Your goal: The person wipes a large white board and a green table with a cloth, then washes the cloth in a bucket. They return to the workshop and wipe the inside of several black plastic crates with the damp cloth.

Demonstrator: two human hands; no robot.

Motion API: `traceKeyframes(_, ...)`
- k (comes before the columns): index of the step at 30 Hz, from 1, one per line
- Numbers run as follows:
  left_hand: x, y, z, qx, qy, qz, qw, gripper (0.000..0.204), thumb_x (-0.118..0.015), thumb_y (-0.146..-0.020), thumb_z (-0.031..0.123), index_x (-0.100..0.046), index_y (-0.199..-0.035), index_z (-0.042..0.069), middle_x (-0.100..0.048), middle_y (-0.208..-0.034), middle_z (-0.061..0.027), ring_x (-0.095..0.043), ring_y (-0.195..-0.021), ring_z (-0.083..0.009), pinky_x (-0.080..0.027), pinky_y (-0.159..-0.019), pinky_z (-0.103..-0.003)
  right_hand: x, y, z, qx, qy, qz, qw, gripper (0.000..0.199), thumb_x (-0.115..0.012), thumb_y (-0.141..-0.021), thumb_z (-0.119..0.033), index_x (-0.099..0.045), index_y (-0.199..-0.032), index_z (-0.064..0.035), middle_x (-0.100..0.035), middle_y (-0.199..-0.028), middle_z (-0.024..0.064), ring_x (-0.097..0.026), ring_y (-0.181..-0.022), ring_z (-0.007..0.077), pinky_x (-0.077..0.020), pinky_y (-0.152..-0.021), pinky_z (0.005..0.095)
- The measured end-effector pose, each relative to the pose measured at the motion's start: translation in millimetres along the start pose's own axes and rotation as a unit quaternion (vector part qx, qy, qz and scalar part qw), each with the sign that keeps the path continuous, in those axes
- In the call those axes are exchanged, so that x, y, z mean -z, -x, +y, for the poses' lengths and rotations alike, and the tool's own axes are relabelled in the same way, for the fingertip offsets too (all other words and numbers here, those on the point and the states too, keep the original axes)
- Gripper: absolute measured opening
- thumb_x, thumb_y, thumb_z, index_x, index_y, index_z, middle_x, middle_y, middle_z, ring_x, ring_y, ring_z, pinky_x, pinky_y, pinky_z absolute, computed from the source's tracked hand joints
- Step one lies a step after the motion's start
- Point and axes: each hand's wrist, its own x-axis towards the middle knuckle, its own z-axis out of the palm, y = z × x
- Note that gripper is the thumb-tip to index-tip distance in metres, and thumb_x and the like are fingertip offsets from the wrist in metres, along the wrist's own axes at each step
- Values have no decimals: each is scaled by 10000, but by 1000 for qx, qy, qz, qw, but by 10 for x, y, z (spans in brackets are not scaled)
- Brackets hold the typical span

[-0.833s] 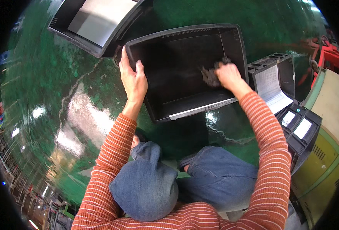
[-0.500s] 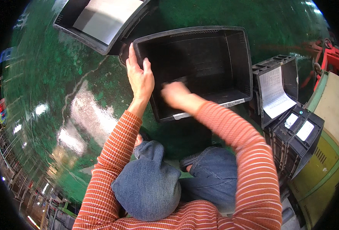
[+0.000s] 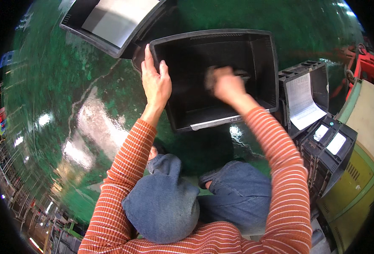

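A black plastic crate point(image 3: 214, 125), hollow side facing up, lies in front of my knees with a white strip along its near rim. My left hand point(image 3: 158, 86) grips its left wall, fingers along the outside and thumb over the rim. Inside the crate, my right hand point(image 3: 230, 86) is closed and blurred by motion, over the middle of the interior. A dark grey cloth-like thing point(image 3: 210, 79) shows at its fingers, too smeared to make out exactly.
Another black crate point(image 3: 89, 39) with a pale sheet inside stands at the far left. To the right are a dark crate with a printed paper point(image 3: 300, 101) and a black case point(image 3: 328, 148) with white labels. Beyond is a yellow-green cabinet point(image 3: 356, 182). The green floor point(image 3: 98, 97) has wet, shiny patches.
My right hand has swept from the crate's near left corner to the right and away from me, toward its middle. My left hand stays on the wall; the crate has barely shifted.
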Motion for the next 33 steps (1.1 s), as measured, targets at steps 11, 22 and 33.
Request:
traceKeyframes(11, 44, -2, -12, -16, 26, 10, 999, 543, -494, -844, 126, -303, -1352, 104, -493, -1068, -205, -517, -989, -347, -410, -864, -404, 289, -385, 491, -148, -42, 154, 976, 325, -521, -815, -234, -505, -1120, -123, -560, -989, 162, -585, -912, 320, -497, -736, 414)
traceKeyframes(22, -41, -20, -92, -4, 36, 17, 999, 450, -418, -919, 221, -325, -1342, 99, -495, -1034, -190, -519, -942, -325, -414, -836, -398, -527, -850, -750, -155, -106, 213, 959, 246, -531, -774, -199, -645, -936, -52, -408, -1256, 206, -540, -1028, 353, -493, -781, 404)
traceKeyframes(33, -13, -21, -61, 28, 71, 24, 997, 414, -394, -930, 239, -376, -1322, 109, -520, -1020, -154, -520, -955, -281, -397, -855, -364, -340, -320, -727, 285, -6, -4, 959, 182, -508, -743, -117, -656, -789, -22, -568, -1094, 154, -614, -833, 320, -496, -719, 418)
